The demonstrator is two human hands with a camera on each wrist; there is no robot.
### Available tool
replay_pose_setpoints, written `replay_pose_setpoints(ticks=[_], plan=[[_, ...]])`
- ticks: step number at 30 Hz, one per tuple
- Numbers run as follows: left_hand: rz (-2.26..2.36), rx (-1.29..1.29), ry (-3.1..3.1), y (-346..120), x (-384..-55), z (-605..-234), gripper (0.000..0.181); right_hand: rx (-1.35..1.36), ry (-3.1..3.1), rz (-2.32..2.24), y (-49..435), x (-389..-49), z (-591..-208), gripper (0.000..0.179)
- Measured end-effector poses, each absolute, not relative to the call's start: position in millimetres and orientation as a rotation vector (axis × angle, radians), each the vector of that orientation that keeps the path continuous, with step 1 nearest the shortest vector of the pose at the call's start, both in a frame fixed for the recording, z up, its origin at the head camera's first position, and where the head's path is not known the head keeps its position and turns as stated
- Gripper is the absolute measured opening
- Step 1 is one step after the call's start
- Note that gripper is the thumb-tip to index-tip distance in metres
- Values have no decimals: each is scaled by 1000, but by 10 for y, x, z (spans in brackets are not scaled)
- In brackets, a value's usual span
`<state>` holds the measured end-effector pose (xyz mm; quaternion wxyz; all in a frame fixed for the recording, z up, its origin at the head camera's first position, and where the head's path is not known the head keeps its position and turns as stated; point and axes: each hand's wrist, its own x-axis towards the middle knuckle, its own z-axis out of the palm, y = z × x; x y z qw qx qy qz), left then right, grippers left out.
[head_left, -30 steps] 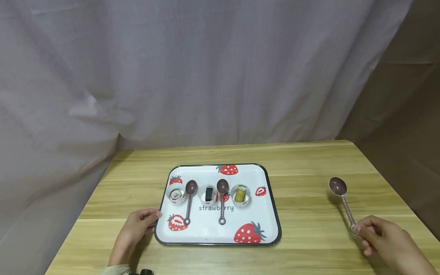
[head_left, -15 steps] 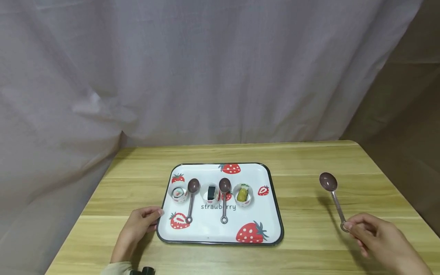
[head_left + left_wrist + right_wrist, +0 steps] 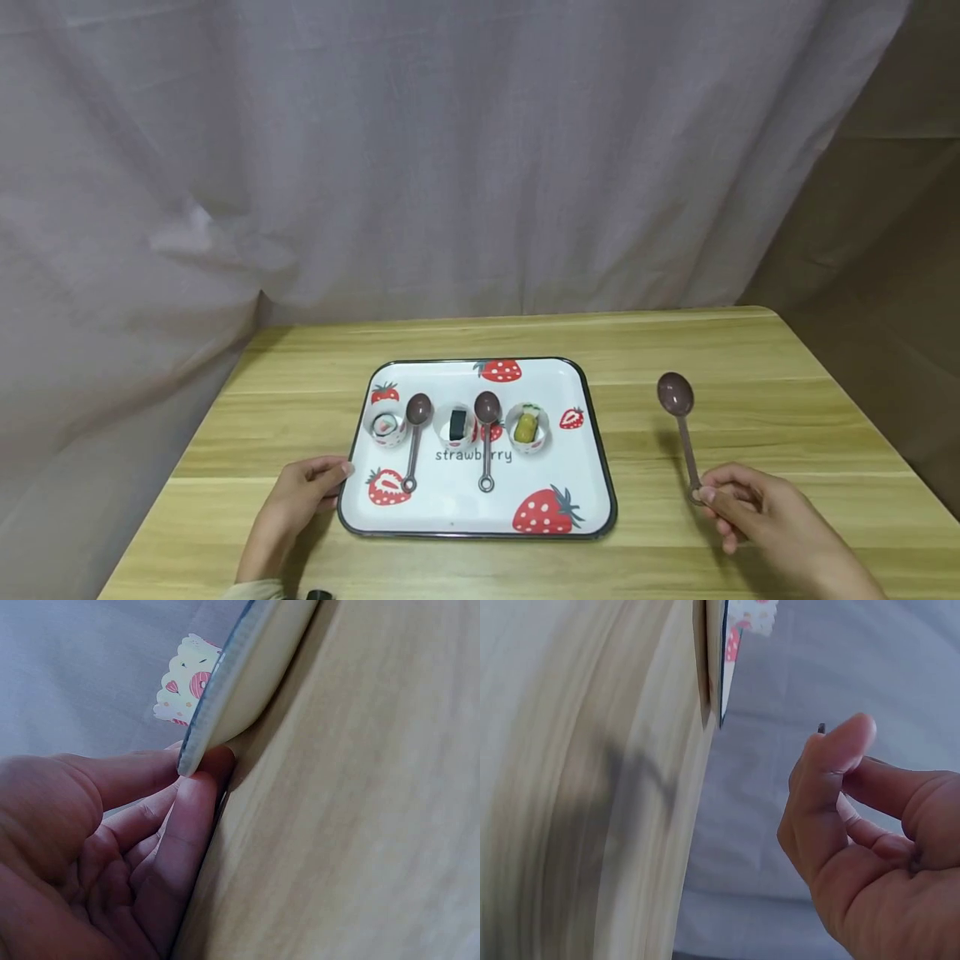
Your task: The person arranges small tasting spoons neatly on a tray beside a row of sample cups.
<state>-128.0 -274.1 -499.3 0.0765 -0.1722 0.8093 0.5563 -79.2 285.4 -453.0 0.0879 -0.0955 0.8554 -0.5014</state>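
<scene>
A white strawberry-print tray (image 3: 450,504) with a dark rim lies on the table. My left hand (image 3: 298,492) pinches its left rim between thumb and fingers; the left wrist view shows the tray's edge (image 3: 251,694) held there. Off to the tray's right, my right hand (image 3: 765,512) grips a brown spoon (image 3: 676,395) by the ringed end of its handle, bowl pointing away and raised over the table. In the right wrist view only a dark sliver of the spoon (image 3: 821,728) shows past the fingers.
On the tray stand three paper cups: one with a sushi roll (image 3: 385,425), one with a black-wrapped sushi piece (image 3: 457,425), one with a yellow-green piece (image 3: 527,427). Between them lie two brown spoons (image 3: 418,408). A grey curtain (image 3: 480,167) hangs behind the wooden table (image 3: 675,342).
My right hand has carried the spoon leftward, closer to the tray. The left hand has stayed on the tray's rim.
</scene>
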Motion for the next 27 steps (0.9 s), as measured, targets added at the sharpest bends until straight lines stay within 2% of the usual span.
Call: replay_pose_setpoints(ticks=[8,27], plan=[[1671,-509,2429,-2737,-1264,-4994,36,-372,2406,-1601,2625,-865,-4562,16],[1652,-519,2409,-2728,-1267,-4950,38,-307,2339,-1623,2183,-1005,-4428,17]])
